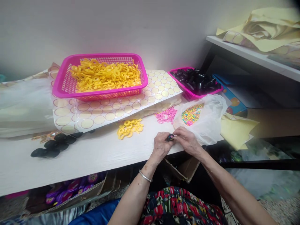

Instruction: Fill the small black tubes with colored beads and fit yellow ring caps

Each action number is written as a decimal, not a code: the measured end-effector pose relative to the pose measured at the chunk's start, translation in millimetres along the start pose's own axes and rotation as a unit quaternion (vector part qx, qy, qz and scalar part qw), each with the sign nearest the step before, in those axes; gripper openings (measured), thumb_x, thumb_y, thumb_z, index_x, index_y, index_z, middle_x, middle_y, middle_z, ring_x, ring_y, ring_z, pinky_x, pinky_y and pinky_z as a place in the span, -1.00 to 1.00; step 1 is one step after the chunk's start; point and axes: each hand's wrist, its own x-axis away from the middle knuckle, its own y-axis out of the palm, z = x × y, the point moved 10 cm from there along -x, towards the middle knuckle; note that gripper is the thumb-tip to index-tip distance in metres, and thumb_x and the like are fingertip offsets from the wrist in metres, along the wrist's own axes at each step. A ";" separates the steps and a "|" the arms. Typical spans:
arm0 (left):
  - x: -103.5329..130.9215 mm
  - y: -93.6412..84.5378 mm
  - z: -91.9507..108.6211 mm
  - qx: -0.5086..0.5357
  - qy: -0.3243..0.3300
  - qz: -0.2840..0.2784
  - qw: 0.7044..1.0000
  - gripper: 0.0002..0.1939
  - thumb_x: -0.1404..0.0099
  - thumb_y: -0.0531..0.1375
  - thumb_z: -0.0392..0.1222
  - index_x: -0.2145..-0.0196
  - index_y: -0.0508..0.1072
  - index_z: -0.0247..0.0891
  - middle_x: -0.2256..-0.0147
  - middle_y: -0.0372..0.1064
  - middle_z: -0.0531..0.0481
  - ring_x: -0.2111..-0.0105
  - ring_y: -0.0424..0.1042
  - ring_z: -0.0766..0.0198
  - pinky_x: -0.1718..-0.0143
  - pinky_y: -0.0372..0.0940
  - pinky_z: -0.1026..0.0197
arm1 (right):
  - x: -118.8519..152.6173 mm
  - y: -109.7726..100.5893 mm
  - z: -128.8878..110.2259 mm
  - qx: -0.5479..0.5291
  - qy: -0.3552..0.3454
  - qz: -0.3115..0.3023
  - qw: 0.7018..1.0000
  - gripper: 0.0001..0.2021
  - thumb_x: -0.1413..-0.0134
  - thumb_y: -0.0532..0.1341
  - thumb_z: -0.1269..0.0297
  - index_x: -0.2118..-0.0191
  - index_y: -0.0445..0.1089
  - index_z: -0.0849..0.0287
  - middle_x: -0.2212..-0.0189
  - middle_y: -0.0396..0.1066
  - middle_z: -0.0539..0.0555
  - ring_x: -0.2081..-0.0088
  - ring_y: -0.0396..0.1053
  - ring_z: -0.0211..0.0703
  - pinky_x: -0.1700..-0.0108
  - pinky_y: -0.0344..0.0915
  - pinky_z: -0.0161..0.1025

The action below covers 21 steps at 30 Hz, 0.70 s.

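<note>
My left hand [161, 145] is wrapped around a small black plastic cylinder [169, 138] at the table's front edge. A bit of pink and yellow shows at the cylinder's end. Against that same end, my right hand [187, 141] has its fingertips pinched; what they hold is hidden. Just beyond the hands lie small pink pieces [166, 115] in a loose pile. Beside them, a thin white plastic bag [211, 117] is spread around multicoloured beads [192, 114]. Left of my hands is a small heap of yellow ring-shaped pieces [130, 128].
A pink basket [61, 79] full of yellow pieces stands on sheets of round stickers [110, 116]. Another pink basket [186, 93] holds black cylinders. Black round pieces [55, 145] lie at the left. A white shelf [243, 51] juts in at the right. Below the table is a cardboard box [93, 189].
</note>
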 end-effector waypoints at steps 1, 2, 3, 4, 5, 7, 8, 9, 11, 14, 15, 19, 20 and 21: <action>-0.1 -0.1 -0.2 -0.003 -0.002 0.000 1.000 -0.91 -0.03 0.24 -0.20 0.43 0.46 -0.23 0.46 0.40 0.04 0.39 0.30 0.29 0.29 0.19 0.23 | 4.1 -4.6 3.1 -0.021 0.021 0.023 0.999 -0.93 -0.07 0.13 0.35 0.36 0.35 0.16 0.44 0.29 0.03 0.33 0.24 -0.18 0.27 0.20 -0.21; -0.1 -0.4 -0.8 -0.006 -0.006 0.001 1.000 -0.90 -0.03 0.25 -0.19 0.44 0.46 -0.23 0.47 0.39 0.04 0.40 0.30 0.28 0.30 0.20 0.22 | 9.5 -8.4 6.3 -0.035 0.041 0.044 0.998 -0.93 -0.07 0.13 0.34 0.37 0.35 0.16 0.44 0.29 0.03 0.34 0.25 -0.19 0.28 0.20 -0.22; 0.0 -0.8 -1.7 -0.007 -0.010 0.003 1.000 -0.88 0.00 0.27 -0.20 0.43 0.47 -0.24 0.47 0.39 0.03 0.40 0.30 0.28 0.30 0.20 0.21 | 16.0 -11.5 9.2 -0.043 0.059 0.066 0.995 -0.92 -0.08 0.12 0.33 0.37 0.34 0.16 0.44 0.29 0.03 0.36 0.26 -0.20 0.29 0.21 -0.23; 0.3 -1.1 -2.9 -0.007 -0.015 0.006 1.000 -0.83 0.03 0.29 -0.21 0.40 0.47 -0.25 0.45 0.40 0.01 0.38 0.31 0.26 0.29 0.22 0.20 | 23.3 -13.3 11.6 -0.046 0.073 0.085 0.993 -0.91 -0.09 0.12 0.32 0.37 0.34 0.17 0.44 0.30 0.03 0.36 0.27 -0.20 0.30 0.21 -0.23; 0.9 -1.2 -4.2 -0.005 -0.019 0.008 1.000 -0.75 0.07 0.31 -0.21 0.36 0.47 -0.26 0.41 0.40 -0.01 0.35 0.32 0.24 0.27 0.23 0.18 | 30.8 -13.4 13.5 -0.046 0.083 0.099 0.991 -0.91 -0.09 0.11 0.32 0.37 0.34 0.16 0.43 0.30 0.03 0.37 0.27 -0.20 0.30 0.21 -0.23; 3.6 -1.3 -7.1 0.010 -0.022 0.007 1.000 -0.58 0.15 0.36 -0.19 0.26 0.46 -0.27 0.34 0.41 -0.05 0.29 0.33 0.19 0.23 0.25 0.14 | 44.8 -11.3 16.5 -0.042 0.093 0.121 0.987 -0.91 -0.09 0.11 0.31 0.37 0.34 0.16 0.43 0.31 0.04 0.36 0.28 -0.19 0.31 0.21 -0.23; 6.0 -2.4 -9.1 0.022 -0.022 0.006 0.999 -0.51 0.16 0.37 -0.16 0.21 0.44 -0.28 0.30 0.41 -0.07 0.27 0.33 0.17 0.22 0.26 0.13 | 50.5 -9.6 17.9 -0.040 0.095 0.130 0.986 -0.91 -0.09 0.11 0.31 0.37 0.34 0.15 0.43 0.31 0.04 0.36 0.28 -0.18 0.31 0.21 -0.23; 9.2 -5.4 -11.9 0.036 -0.023 0.008 0.999 -0.48 0.15 0.37 -0.13 0.17 0.43 -0.28 0.28 0.41 -0.08 0.26 0.33 0.17 0.22 0.27 0.13 | 55.0 -7.8 18.9 -0.039 0.095 0.137 0.985 -0.91 -0.09 0.11 0.31 0.37 0.33 0.14 0.43 0.31 0.05 0.35 0.29 -0.18 0.31 0.22 -0.23; 18.1 -22.2 -20.2 0.049 -0.025 0.037 0.998 -0.51 0.06 0.33 -0.08 0.15 0.42 -0.28 0.26 0.40 -0.10 0.26 0.34 0.19 0.23 0.29 0.15 | 59.7 -4.4 20.1 -0.037 0.091 0.144 0.985 -0.92 -0.08 0.12 0.31 0.38 0.33 0.14 0.43 0.31 0.05 0.35 0.29 -0.17 0.31 0.22 -0.23; 39.9 -85.5 -43.9 -0.027 -0.062 0.193 0.979 -0.72 -0.11 0.20 -0.10 0.22 0.42 -0.27 0.25 0.37 -0.12 0.22 0.33 0.20 0.19 0.26 0.15 | 59.2 -3.7 21.8 -0.037 0.087 0.151 0.984 -0.91 -0.08 0.12 0.31 0.42 0.31 0.14 0.45 0.29 0.04 0.37 0.28 -0.19 0.32 0.20 -0.24; 50.7 -113.5 -53.4 -0.073 -0.090 0.266 0.957 -0.76 -0.15 0.16 -0.11 0.25 0.42 -0.26 0.25 0.36 -0.13 0.21 0.32 0.19 0.18 0.25 0.14 | 58.3 -4.6 23.1 -0.038 0.089 0.155 0.983 -0.90 -0.08 0.12 0.31 0.43 0.30 0.14 0.47 0.28 0.03 0.39 0.27 -0.19 0.32 0.20 -0.24; 72.6 -187.7 -90.5 -0.217 -0.233 0.367 0.874 -0.78 -0.16 0.10 -0.12 0.31 0.42 -0.29 0.31 0.30 -0.09 0.38 0.29 0.23 0.26 0.22 0.15 | 55.6 -6.2 29.0 -0.042 0.102 0.160 0.981 -0.88 -0.09 0.12 0.30 0.45 0.30 0.15 0.49 0.26 0.01 0.42 0.24 -0.21 0.34 0.18 -0.25; 70.6 -196.6 -96.9 -0.235 -0.257 0.358 0.866 -0.76 -0.15 0.09 -0.09 0.34 0.42 -0.29 0.33 0.27 -0.09 0.41 0.28 0.24 0.29 0.22 0.15 | 55.5 -5.8 29.8 -0.042 0.103 0.159 0.981 -0.87 -0.09 0.12 0.29 0.45 0.30 0.15 0.50 0.26 0.01 0.42 0.24 -0.22 0.34 0.18 -0.25; 66.0 -201.9 -101.5 -0.252 -0.272 0.339 0.865 -0.74 -0.14 0.09 -0.05 0.38 0.43 -0.30 0.34 0.26 -0.08 0.42 0.27 0.24 0.31 0.21 0.16 | 55.6 -5.1 30.4 -0.042 0.104 0.156 0.981 -0.87 -0.08 0.12 0.29 0.46 0.30 0.15 0.50 0.26 0.01 0.42 0.24 -0.22 0.34 0.17 -0.25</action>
